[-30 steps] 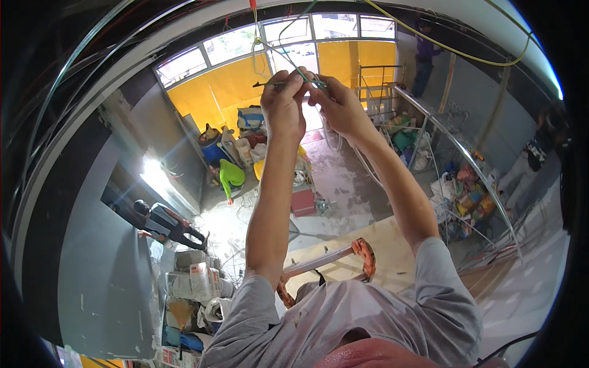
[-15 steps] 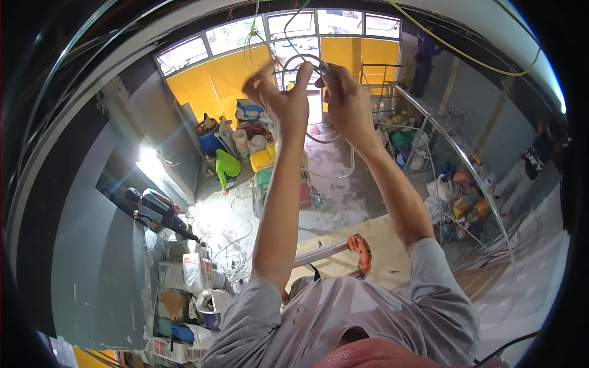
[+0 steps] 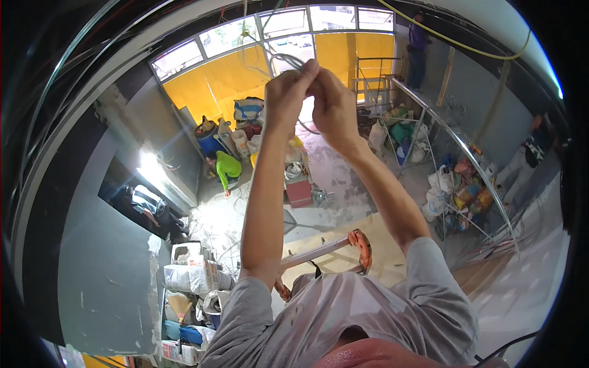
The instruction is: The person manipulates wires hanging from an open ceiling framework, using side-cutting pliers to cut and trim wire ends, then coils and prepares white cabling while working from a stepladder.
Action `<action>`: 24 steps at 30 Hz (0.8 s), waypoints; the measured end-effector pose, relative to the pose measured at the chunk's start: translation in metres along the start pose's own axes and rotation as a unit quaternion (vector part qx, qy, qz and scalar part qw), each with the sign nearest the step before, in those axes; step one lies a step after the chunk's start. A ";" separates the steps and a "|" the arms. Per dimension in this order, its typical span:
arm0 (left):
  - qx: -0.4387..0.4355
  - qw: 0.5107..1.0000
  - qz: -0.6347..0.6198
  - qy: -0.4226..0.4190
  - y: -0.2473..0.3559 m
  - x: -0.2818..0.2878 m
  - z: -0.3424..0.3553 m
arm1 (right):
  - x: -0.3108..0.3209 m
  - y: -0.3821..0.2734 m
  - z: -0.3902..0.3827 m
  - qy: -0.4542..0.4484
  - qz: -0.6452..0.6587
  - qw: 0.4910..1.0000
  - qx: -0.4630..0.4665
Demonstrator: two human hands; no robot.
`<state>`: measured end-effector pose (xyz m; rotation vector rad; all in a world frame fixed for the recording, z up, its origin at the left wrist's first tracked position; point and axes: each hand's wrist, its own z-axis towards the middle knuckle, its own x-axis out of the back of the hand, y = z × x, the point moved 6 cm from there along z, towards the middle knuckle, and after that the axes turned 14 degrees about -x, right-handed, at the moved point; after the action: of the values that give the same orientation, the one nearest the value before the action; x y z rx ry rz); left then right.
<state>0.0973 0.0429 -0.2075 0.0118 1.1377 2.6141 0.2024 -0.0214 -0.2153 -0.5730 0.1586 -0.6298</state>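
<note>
Both my arms are raised, and my hands meet in front of the yellow panels. A thin grey cable (image 3: 287,56) is bent into loops just above my fingers. My left hand (image 3: 284,98) is closed, its thumb pressed against the cable beside my right fingers. Closed as well, my right hand (image 3: 334,109) pinches the same cable with fingertips touching the left hand. Part of the cable curves down between my wrists. Exactly how the fingers wrap the cable is hidden behind my knuckles.
An orange-and-silver ladder-like frame (image 3: 325,253) is just below me. A person in bright green (image 3: 228,167) crouches at left; others are at the left opening and right wall. A metal scaffold rail (image 3: 472,161) runs along the right. Bags (image 3: 199,273) are piled at lower left. A yellow cable (image 3: 457,49) hangs overhead.
My left hand has come in from the left and closed against the right hand. The cable's long dangling loop no longer shows. The person at the left opening has shifted posture.
</note>
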 end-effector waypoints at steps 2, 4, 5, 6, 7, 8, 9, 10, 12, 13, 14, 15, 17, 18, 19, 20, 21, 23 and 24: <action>0.010 0.994 -0.112 0.014 -0.006 -0.004 -0.005 | -0.002 0.001 -0.002 -0.007 -0.018 1.000 0.019; 0.015 0.988 -0.153 0.009 -0.013 -0.006 -0.005 | -0.001 0.003 -0.003 -0.017 -0.010 1.000 0.011; 0.021 0.983 -0.178 0.031 -0.015 -0.005 -0.007 | -0.003 0.003 -0.005 -0.036 0.000 0.999 0.008; 0.027 0.978 -0.202 0.053 -0.018 -0.003 -0.008 | -0.004 0.004 -0.006 -0.034 0.000 0.999 0.006; 0.028 0.978 -0.199 0.053 -0.020 -0.002 -0.008 | -0.005 0.006 -0.006 -0.029 0.022 0.999 -0.005; 0.026 0.973 -0.224 0.047 -0.022 -0.002 -0.008 | -0.006 0.007 -0.009 -0.026 0.043 0.999 -0.018; 0.022 0.968 -0.247 0.043 -0.023 -0.001 -0.007 | -0.008 0.010 -0.012 -0.023 0.066 0.997 -0.031; 0.019 0.970 -0.238 0.055 -0.024 0.004 -0.001 | -0.013 0.020 -0.011 -0.012 0.094 0.995 -0.038; 0.008 0.972 -0.226 0.063 -0.025 0.005 -0.002 | -0.023 0.048 -0.012 -0.011 0.140 0.989 -0.051; 0.009 0.972 -0.224 0.075 -0.024 -0.002 -0.006 | -0.020 0.061 -0.010 -0.018 0.124 0.990 -0.067; -0.007 0.975 -0.214 0.061 -0.023 -0.007 -0.006 | -0.014 0.065 -0.006 -0.040 0.165 0.982 -0.087; 0.040 0.977 -0.211 0.002 -0.027 -0.010 -0.006 | -0.007 0.066 -0.003 -0.026 0.244 0.965 -0.093; -0.008 0.982 -0.191 -0.001 -0.029 -0.013 0.000 | -0.009 0.053 -0.001 -0.066 0.383 0.904 -0.177; 0.002 0.982 -0.187 0.004 -0.028 -0.013 -0.003 | -0.008 0.055 -0.001 -0.066 0.384 0.902 -0.188; 0.004 0.973 -0.231 0.002 -0.026 -0.018 -0.005 | -0.007 0.060 -0.001 -0.089 0.337 0.913 -0.213; -0.002 0.963 -0.271 -0.003 -0.021 -0.019 -0.005 | -0.010 0.059 0.001 -0.112 0.295 0.921 -0.230; 0.001 0.964 -0.267 -0.002 -0.022 -0.017 -0.007 | -0.011 0.057 0.000 -0.112 0.298 0.919 -0.234; -0.010 0.959 -0.283 -0.006 -0.020 -0.017 -0.009 | -0.010 0.061 -0.004 -0.089 0.323 0.898 -0.287; -0.012 0.963 -0.270 0.008 -0.021 -0.016 -0.009 | -0.007 0.062 -0.004 -0.081 0.316 0.895 -0.305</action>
<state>0.1173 0.0456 -0.2272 -0.2842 0.9482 2.1420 0.2277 0.0222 -0.2530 -1.1152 0.3744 0.1271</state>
